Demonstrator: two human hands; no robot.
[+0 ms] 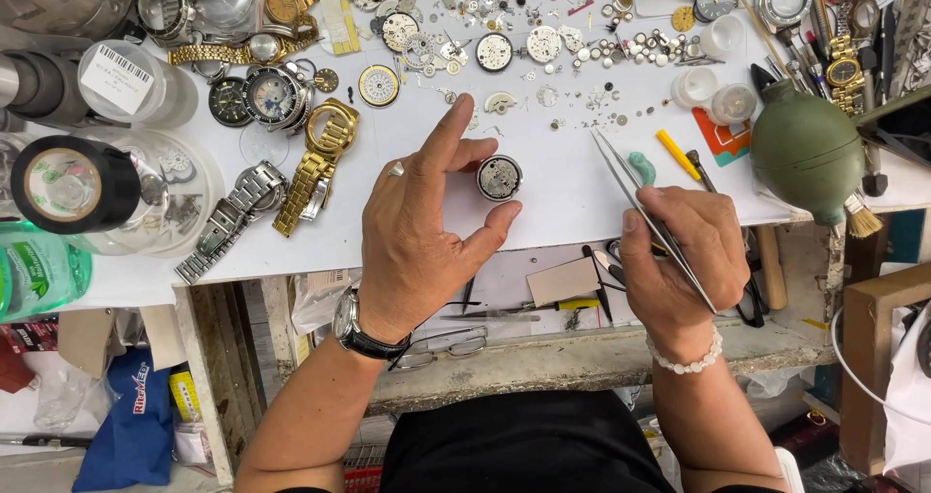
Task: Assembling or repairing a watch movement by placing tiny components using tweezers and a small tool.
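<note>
Bare left hand (422,226) cradles round metal watch movement (499,178); right hand (684,251) pinches slim steel tweezers (645,212).

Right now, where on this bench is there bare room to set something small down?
Bare white top lies between the watch movement and the tweezers in the right hand, and above the left hand. The far edge, strewn with tiny parts, and the left side with watches are crowded.

The left hand (419,223) lay palm-down at centre frame, index finger stretched upward, thumb curved toward the right, forearm running to the lower left. The right hand (679,251), right of centre, was curled in a pinch, forearm dropping toward the bottom edge.
</note>
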